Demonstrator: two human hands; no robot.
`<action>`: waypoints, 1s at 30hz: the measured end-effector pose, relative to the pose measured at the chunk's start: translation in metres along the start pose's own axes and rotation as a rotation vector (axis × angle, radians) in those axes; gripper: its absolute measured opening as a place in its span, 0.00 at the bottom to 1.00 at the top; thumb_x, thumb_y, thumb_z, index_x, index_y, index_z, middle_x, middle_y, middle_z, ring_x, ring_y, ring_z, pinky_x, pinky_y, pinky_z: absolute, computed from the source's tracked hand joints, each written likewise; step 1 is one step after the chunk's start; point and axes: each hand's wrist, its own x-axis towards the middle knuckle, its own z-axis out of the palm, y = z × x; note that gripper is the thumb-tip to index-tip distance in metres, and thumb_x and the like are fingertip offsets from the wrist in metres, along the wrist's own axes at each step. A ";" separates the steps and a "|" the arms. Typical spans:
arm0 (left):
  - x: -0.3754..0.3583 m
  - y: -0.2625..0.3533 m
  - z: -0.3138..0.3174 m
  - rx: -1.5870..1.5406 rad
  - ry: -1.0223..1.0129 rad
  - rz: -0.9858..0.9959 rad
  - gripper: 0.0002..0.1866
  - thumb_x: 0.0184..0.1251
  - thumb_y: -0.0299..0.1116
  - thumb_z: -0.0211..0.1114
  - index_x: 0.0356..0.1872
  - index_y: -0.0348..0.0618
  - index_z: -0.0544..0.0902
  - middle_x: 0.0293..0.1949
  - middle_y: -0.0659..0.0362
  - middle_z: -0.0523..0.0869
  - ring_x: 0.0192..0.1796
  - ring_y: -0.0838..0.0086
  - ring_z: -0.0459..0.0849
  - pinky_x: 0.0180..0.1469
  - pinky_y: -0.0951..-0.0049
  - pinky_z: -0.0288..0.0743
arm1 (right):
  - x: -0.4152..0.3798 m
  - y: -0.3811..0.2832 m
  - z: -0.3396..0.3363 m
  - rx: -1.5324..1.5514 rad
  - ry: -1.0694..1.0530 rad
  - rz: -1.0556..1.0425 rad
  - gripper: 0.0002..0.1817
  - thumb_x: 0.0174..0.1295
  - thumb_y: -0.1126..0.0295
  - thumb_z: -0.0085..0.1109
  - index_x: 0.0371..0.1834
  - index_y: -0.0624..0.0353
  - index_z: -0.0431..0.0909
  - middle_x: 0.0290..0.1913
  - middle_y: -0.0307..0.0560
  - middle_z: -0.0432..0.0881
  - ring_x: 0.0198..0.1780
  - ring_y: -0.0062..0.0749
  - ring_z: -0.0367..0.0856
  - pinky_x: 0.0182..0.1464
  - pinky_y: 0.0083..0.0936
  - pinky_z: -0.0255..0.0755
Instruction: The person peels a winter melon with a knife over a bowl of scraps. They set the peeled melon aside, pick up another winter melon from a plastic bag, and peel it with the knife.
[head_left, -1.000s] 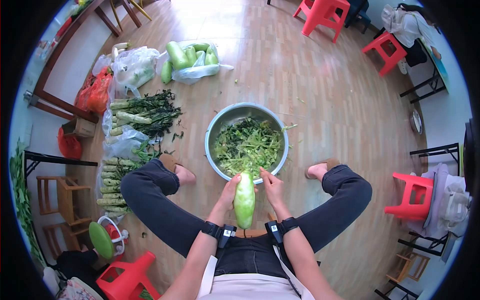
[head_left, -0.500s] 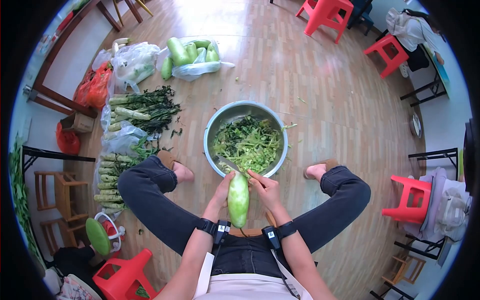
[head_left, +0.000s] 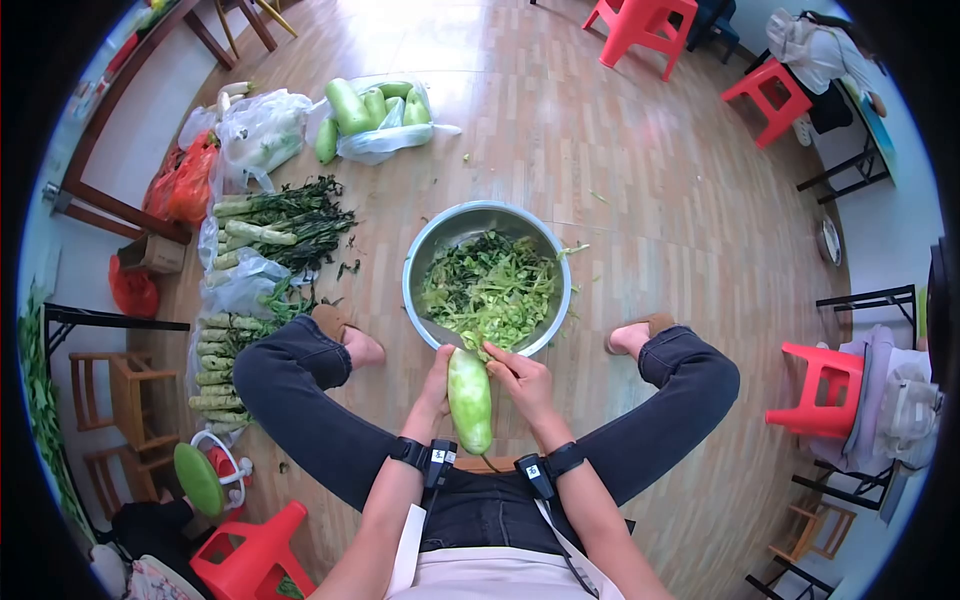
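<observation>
My left hand (head_left: 434, 385) is closed around the side of a long pale-green gourd (head_left: 471, 405), its skin patchy with lighter areas. My right hand (head_left: 521, 378) is closed at the gourd's upper end, fingers pinched near pale leafy scraps (head_left: 480, 343). A thin knife blade (head_left: 441, 333) slants up and left from that end over the bowl's rim; its handle is hidden and appears to lie within my right hand. Just beyond my hands stands a steel bowl (head_left: 410, 278), holding chopped dark and light green pieces (head_left: 490, 285).
Bundles of leafy stems (head_left: 255, 232) lie on the floor to the left. Several gourds (head_left: 350, 106) rest in a plastic bag farther off. Red stools (head_left: 820, 388) stand on both sides. A person (head_left: 825, 65) sits at the far right. My knees flank the bowl.
The gourd and both hands have shifted slightly left and down. More pale scraps show at the gourd's top end, and the blade lies a little lower.
</observation>
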 end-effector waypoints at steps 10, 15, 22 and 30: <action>0.000 0.014 0.023 -0.175 -0.058 0.121 0.27 0.60 0.57 0.46 0.39 0.38 0.73 0.33 0.53 0.80 0.34 0.68 0.81 0.34 0.70 0.79 | -0.001 0.025 0.015 0.601 0.048 0.423 0.18 0.63 0.63 0.48 0.53 0.59 0.71 0.15 0.28 0.63 0.17 0.10 0.58 0.19 0.10 0.52; 0.003 0.017 0.013 -0.414 0.079 0.163 0.28 0.58 0.59 0.49 0.40 0.39 0.72 0.34 0.52 0.80 0.36 0.68 0.81 0.38 0.70 0.78 | -0.012 0.023 0.026 0.707 -0.059 0.528 0.19 0.62 0.66 0.50 0.55 0.61 0.69 0.20 0.30 0.70 0.20 0.11 0.63 0.23 0.08 0.58; 0.004 0.004 0.011 -0.187 0.187 0.222 0.24 0.55 0.50 0.61 0.44 0.41 0.70 0.34 0.54 0.79 0.36 0.69 0.80 0.40 0.69 0.77 | -0.011 0.008 0.029 0.776 0.003 0.497 0.23 0.59 0.68 0.54 0.57 0.63 0.66 0.27 0.33 0.74 0.26 0.11 0.68 0.28 0.11 0.64; 0.008 0.003 0.014 0.004 0.226 0.262 0.28 0.52 0.33 0.63 0.53 0.45 0.61 0.40 0.55 0.76 0.38 0.70 0.79 0.39 0.70 0.76 | -0.008 0.024 0.026 0.481 0.007 0.353 0.19 0.60 0.68 0.52 0.55 0.58 0.70 0.22 0.32 0.73 0.22 0.13 0.67 0.25 0.10 0.62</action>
